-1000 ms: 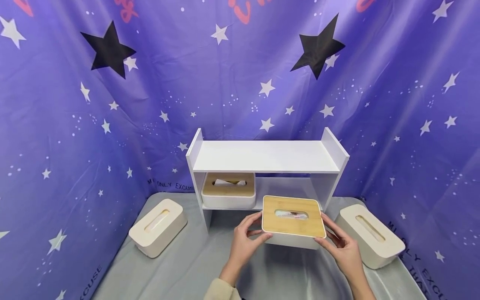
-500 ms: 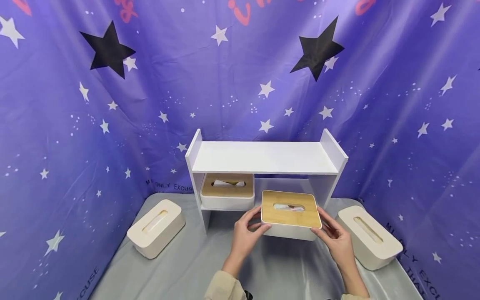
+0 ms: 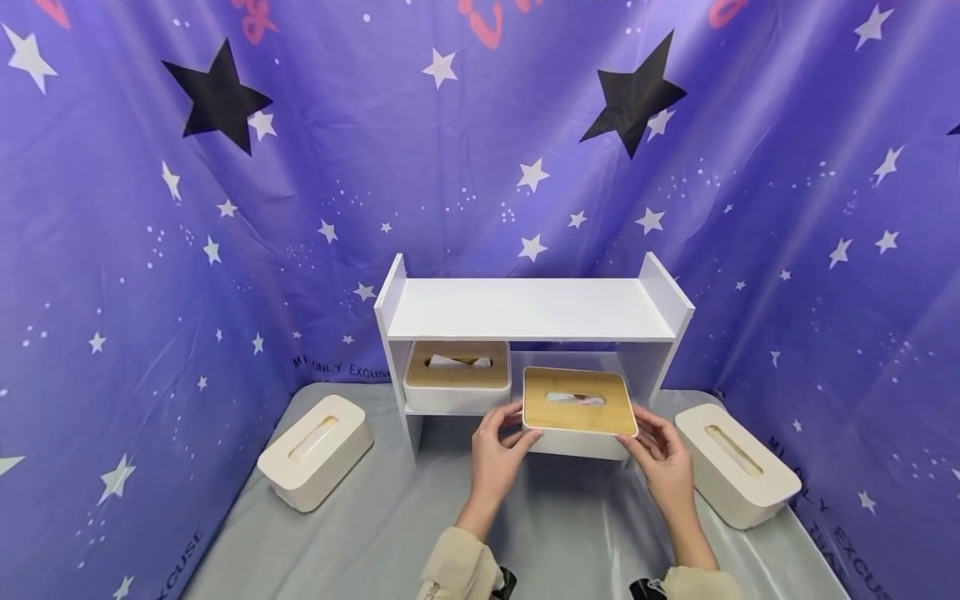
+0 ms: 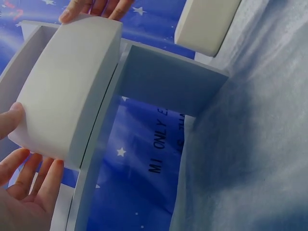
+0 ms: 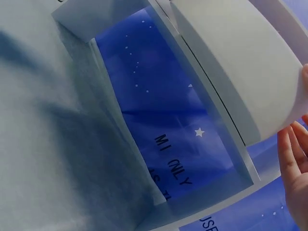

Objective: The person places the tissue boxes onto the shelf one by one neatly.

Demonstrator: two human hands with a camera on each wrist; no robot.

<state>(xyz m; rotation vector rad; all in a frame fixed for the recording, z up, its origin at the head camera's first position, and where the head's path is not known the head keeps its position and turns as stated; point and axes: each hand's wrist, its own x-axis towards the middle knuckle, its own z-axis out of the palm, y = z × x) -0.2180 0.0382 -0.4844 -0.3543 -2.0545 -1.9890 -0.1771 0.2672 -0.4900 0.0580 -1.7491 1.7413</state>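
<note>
Left grip (image 3: 497, 457) and right grip (image 3: 663, 454) are holding the tissue box (image 3: 579, 418) by 2 opposite ends; its rigid shell is probably feeling light, slick.

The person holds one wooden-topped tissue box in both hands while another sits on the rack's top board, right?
No: the head view shows the other box on the lower board, beneath the top board. The left hand and right hand do hold the first box.

The box lid (image 3: 577, 418) looks wooden — its walls (image 3: 577, 444), smooth plastic.
</note>
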